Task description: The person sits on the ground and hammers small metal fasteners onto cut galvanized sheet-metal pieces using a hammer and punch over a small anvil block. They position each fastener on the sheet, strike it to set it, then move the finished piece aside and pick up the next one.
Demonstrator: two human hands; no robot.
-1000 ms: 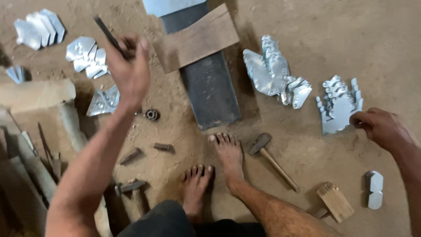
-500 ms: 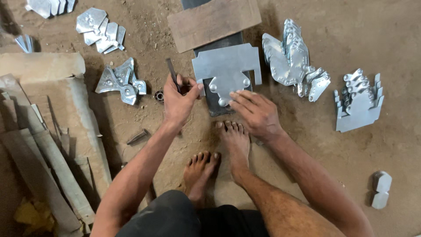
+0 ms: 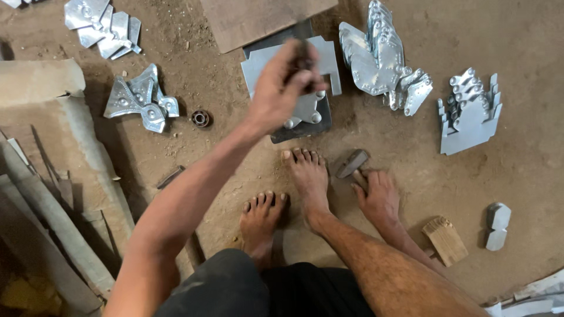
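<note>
My left hand (image 3: 286, 88) is raised over a flat cut metal sheet (image 3: 330, 56) and is closed around a short dark punch (image 3: 304, 58). The sheet lies on a dark steel block (image 3: 294, 134) set in the dirt floor. My right hand (image 3: 378, 195) is down on the ground beside my right foot (image 3: 308, 176). Its fingers are curled around the handle of a hammer, and the hammer head (image 3: 351, 163) points toward the block.
Stacks of stamped metal pieces lie at the upper right (image 3: 376, 58), the right (image 3: 470, 111), the left (image 3: 141, 100) and the upper left (image 3: 103, 23). A wood board (image 3: 247, 20) sits behind the block. A bearing ring (image 3: 200, 118), a wooden block (image 3: 445, 239) and long planks (image 3: 35, 205) are nearby.
My right hand left the metal sheet and dropped to the hammer by my foot. My left hand rose above the sheet, still holding the punch. The view shifted closer.
</note>
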